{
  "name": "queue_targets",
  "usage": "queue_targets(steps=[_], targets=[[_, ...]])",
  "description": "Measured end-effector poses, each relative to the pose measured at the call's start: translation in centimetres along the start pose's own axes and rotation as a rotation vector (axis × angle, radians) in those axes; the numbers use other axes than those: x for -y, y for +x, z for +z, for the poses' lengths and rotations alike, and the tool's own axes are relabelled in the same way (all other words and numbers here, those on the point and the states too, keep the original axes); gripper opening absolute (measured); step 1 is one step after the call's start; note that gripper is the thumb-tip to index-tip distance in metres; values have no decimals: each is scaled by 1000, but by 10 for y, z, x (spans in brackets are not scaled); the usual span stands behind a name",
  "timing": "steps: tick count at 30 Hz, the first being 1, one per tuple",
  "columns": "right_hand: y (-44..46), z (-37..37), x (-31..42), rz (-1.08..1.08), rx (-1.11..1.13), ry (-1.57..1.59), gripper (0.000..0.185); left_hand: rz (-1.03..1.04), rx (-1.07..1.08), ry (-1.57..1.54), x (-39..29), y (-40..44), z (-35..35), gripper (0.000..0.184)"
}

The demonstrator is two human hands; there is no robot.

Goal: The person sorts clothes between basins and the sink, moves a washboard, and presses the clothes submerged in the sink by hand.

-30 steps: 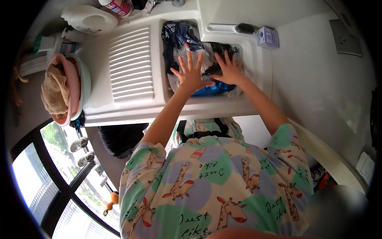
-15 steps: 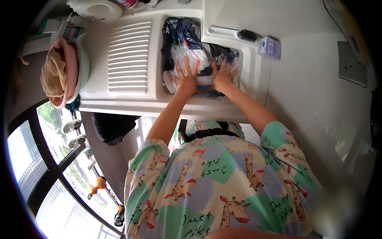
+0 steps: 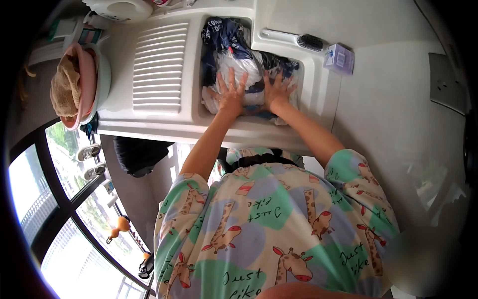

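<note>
Wet navy and white clothes (image 3: 234,42) fill the white sink basin (image 3: 196,99), with white lettering on the dark part at the far left. My left hand (image 3: 231,94) lies spread over the white cloth in the left half. Beside it, my right hand (image 3: 278,92) presses with fingers apart on the dark and white cloth to the right. Both palms touch the clothes, and a gap separates the hands. Neither hand is wrapped round anything. The lower layers of cloth are hidden.
A ribbed washboard (image 3: 160,70) is moulded left of the basin. A scrubbing brush (image 3: 308,42) and a purple box (image 3: 339,59) lie at the right. A pink basin (image 3: 88,82) holding a brown towel (image 3: 65,87) stands far left. A white jug (image 3: 119,9) is behind.
Both hands stay spread on the clothes with almost no movement. The whole view has shifted slightly.
</note>
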State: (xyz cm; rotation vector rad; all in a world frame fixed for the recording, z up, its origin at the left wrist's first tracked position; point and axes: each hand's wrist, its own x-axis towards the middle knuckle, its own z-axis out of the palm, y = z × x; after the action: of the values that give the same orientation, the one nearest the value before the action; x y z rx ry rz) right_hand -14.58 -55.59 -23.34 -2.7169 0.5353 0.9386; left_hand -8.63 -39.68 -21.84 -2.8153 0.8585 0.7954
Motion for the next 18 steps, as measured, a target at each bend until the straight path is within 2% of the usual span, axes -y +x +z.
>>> queue_targets(steps=[2, 8, 14, 18], targets=[[-2, -7, 1, -3, 11, 9, 155, 17, -107, 8, 5, 2, 14, 146], [-6, -8, 0, -4, -11, 46, 151, 17, -95, 11, 4, 1, 10, 147], [-4, -3, 0, 1, -23, 40, 155, 35, -235, 60, 9, 7, 29, 148], [-6, -6, 1, 5, -2, 60, 159, 43, -155, 25, 8, 2, 20, 152]])
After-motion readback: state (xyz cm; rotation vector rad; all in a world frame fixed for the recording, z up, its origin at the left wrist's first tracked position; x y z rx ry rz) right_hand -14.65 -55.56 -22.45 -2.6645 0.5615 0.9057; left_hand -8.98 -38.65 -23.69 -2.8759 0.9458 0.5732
